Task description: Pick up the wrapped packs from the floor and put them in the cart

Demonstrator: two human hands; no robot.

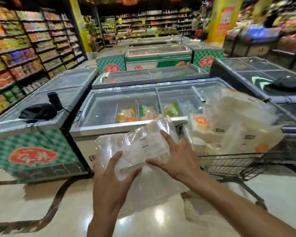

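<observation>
A clear-wrapped pack (137,144) with printed labels is held in the air at centre frame, tilted, in front of a chest freezer. My left hand (113,175) grips its lower left edge from below. My right hand (176,158) holds its right side, fingers spread over the wrap. To the right stands a wire cart (229,165), piled high with several similar white wrapped packs (237,127) bearing orange marks. The held pack is just left of the cart's rim. No packs show on the floor.
Glass-topped chest freezers (126,106) fill the middle and both sides. A black bag and a dark cylinder (41,108) lie on the left freezer. Stocked shelves (24,48) line the left wall. Glossy tiled floor (152,211) lies under my arms.
</observation>
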